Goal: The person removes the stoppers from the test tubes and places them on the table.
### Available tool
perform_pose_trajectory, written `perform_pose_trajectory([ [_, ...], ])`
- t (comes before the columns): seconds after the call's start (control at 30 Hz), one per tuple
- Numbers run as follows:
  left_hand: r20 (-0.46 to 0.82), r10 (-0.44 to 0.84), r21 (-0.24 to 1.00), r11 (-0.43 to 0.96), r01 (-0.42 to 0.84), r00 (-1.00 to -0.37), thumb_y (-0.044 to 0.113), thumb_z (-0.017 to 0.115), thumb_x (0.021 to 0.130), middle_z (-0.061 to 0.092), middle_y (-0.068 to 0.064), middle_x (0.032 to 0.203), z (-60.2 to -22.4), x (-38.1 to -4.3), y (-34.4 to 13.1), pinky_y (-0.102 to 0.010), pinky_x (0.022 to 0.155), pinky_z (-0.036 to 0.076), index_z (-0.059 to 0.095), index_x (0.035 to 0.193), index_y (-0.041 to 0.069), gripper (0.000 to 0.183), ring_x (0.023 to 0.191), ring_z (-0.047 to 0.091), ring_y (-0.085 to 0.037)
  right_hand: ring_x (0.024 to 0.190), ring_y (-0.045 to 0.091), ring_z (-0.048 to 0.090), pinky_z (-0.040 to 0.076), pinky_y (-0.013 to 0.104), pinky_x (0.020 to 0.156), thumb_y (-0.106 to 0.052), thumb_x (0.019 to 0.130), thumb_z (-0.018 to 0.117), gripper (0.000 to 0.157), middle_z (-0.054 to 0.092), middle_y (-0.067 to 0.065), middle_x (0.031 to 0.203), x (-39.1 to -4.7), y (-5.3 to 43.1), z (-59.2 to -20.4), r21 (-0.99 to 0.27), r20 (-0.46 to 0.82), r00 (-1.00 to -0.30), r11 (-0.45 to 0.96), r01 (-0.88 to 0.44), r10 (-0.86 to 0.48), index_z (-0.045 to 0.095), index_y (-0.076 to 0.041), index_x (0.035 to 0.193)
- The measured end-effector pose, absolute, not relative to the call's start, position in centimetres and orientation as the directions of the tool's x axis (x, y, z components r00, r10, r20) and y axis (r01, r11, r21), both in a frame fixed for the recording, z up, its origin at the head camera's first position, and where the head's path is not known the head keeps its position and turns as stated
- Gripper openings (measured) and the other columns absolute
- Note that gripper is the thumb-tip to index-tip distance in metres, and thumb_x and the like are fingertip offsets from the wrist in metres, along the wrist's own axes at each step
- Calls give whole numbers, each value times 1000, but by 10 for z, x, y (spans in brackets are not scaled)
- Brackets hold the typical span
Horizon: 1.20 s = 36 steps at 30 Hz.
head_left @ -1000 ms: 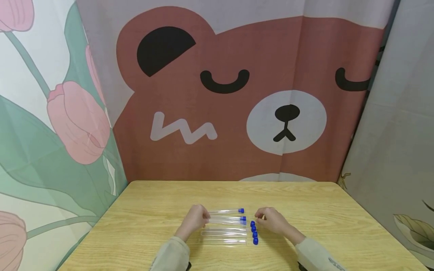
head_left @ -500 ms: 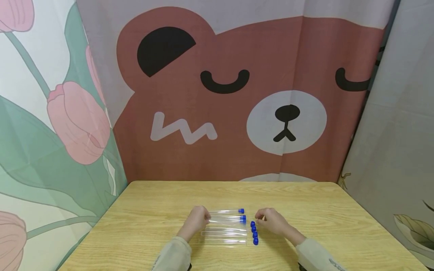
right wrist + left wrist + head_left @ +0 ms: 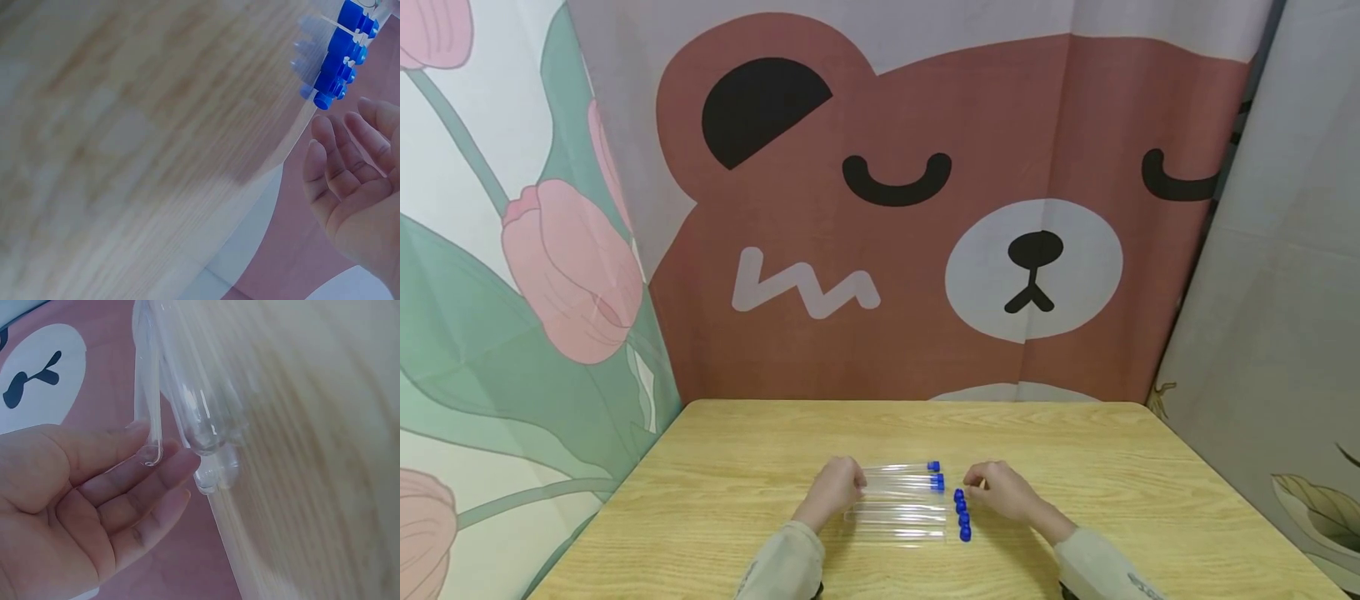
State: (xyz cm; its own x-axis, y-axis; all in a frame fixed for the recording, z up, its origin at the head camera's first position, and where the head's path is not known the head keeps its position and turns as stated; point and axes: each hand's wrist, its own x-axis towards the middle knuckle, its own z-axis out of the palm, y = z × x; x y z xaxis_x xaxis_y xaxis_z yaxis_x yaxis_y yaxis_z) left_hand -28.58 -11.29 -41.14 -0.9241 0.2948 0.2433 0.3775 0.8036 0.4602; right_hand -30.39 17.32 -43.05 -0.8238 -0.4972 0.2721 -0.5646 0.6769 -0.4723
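Observation:
At the left ends of clear test tubes lying on the table, my left hand [image 3: 833, 489] pinches the rounded end of a tube [image 3: 154, 419] between thumb and fingers. Blue caps [image 3: 938, 483] close the right ends of the farther tubes. Nearer me lie uncapped clear tubes [image 3: 895, 518], side by side. Just right of the tubes, loose blue caps [image 3: 963, 518] stand in a short row. My right hand [image 3: 1006, 490] hovers beside the far end of that row, its fingers loosely curled with nothing in them; the right wrist view shows the fingertips [image 3: 320, 125] close to the caps.
The wooden table [image 3: 1075, 442] carries the tubes and caps near its middle. Behind it hangs a curtain [image 3: 820, 350] with a bear print, and flowered fabric [image 3: 452, 350] borders the left side.
The nearer capped tube at my left hand has shifted slightly away from me, closer against the other capped tubes. My right hand has hardly moved.

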Motion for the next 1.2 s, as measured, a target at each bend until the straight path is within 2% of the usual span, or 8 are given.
perform_pose_trajectory([
  [0.17, 192, 295, 447, 823, 352, -936, -5, 69, 69, 65, -8, 79, -411, -286, -113, -36, 63, 50, 69, 78, 1, 11, 67, 60, -19, 64, 7, 49, 42, 23, 54, -5, 83, 59, 8, 59, -2, 76, -303, 173, -430, -463, 264, -828, 688, -558, -494, 66, -3, 87],
  [0.4, 164, 306, 444, 826, 347, -938, -3, 69, 71, 66, -6, 79, -413, -288, -111, -33, 62, 51, 70, 80, 3, 11, 65, 61, -16, 64, 7, 49, 42, 23, 54, -5, 83, 59, 8, 59, -4, 76, -303, 173, -429, -462, 262, -826, 687, -561, -499, 66, -3, 87],
  [0.67, 185, 322, 393, 842, 371, -928, -13, 62, 67, 66, -5, 78, -419, -291, -113, -33, 61, 51, 70, 77, 4, 22, 72, 62, -21, 63, 7, 49, 42, 23, 53, -5, 83, 59, 7, 58, -3, 76, -303, 173, -429, -469, 253, -825, 682, -562, -506, 65, -3, 87],
  [0.83, 194, 335, 372, 844, 386, -922, -13, 62, 68, 66, -5, 77, -420, -291, -113, -31, 61, 50, 71, 78, 4, 21, 71, 62, -19, 62, 5, 49, 42, 23, 53, -4, 83, 59, 7, 59, -3, 75, -302, 173, -430, -464, 260, -818, 676, -572, -514, 65, -3, 86],
  [1.07, 203, 347, 353, 846, 399, -916, -10, 64, 69, 66, -6, 75, -422, -292, -114, -30, 58, 51, 70, 77, 4, 17, 57, 60, -12, 62, 6, 50, 43, 22, 52, -4, 83, 58, 8, 59, -2, 76, -303, 174, -430, -477, 255, -813, 663, -577, -523, 65, -3, 87],
  [1.2, 220, 356, 342, 844, 413, -908, -10, 65, 68, 66, -5, 75, -423, -292, -115, -31, 58, 51, 70, 75, 4, 16, 63, 61, -16, 63, 6, 50, 43, 22, 52, -5, 84, 58, 8, 59, -2, 76, -303, 174, -431, -486, 248, -815, 660, -572, -524, 65, -3, 87],
])
